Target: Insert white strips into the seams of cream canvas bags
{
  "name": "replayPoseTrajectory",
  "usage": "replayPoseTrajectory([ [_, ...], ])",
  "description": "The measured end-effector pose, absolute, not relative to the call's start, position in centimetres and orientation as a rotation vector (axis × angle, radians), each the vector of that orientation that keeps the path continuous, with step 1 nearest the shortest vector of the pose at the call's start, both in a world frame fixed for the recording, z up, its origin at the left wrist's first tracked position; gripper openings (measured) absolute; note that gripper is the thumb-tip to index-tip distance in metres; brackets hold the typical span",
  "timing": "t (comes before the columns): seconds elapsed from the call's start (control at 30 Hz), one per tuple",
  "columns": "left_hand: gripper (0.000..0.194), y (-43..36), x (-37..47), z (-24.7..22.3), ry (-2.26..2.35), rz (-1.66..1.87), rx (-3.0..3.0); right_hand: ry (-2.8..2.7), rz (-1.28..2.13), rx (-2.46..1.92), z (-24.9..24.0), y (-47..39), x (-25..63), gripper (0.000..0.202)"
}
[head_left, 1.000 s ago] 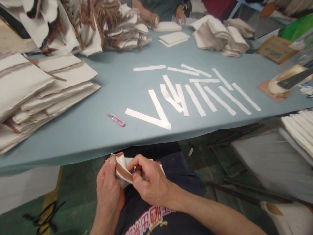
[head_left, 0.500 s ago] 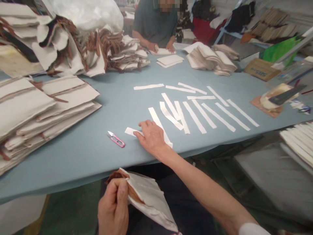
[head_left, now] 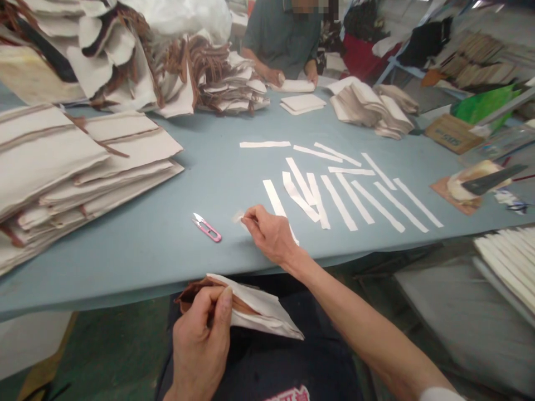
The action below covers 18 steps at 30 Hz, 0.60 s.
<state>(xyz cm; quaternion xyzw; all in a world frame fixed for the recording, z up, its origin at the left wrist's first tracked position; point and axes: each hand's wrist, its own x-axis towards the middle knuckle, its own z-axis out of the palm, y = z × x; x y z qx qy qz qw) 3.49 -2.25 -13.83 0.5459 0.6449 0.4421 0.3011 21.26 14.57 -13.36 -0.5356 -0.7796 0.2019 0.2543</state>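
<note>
My left hand is closed on the edge of a white fabric piece with brown lining, held over my lap below the table edge. Above the table, my right hand pinches a small white strip, blurred and mostly hidden by the fingers. Just beyond that hand a longer white strip lies on the table, partly covered by it. Several more white strips are spread to the right. Pink thread snips lie to the left of my right hand, blades pointing away.
Stacked white fabric pieces fill the table's left side, with a brown-edged pile behind. Across the blue-covered table a person handles a white piece. A glue-stained container and cardboard box stand at right.
My right hand has closed its fingers on the short strip and picked it off the table. My left hand has shifted slightly, still gripping the fabric piece. The view has turned a little left.
</note>
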Motion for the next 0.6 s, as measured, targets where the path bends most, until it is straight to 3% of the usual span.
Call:
replayPoseTrajectory([
  [0.13,0.041,-1.5,3.5,-12.7,1.712,1.170,1.331,-1.997,0.696,-1.314,-11.4,11.2,23.7,0.016],
  [0.3,0.055,-0.4,3.8,-11.2,1.544,1.007,1.173,-1.634,1.118,-1.082,-8.0,6.6,24.3,0.015],
  [0.6,0.058,-1.4,5.3,-10.4,1.503,1.072,1.007,-1.448,1.604,-1.081,-5.6,2.7,24.8,0.011],
])
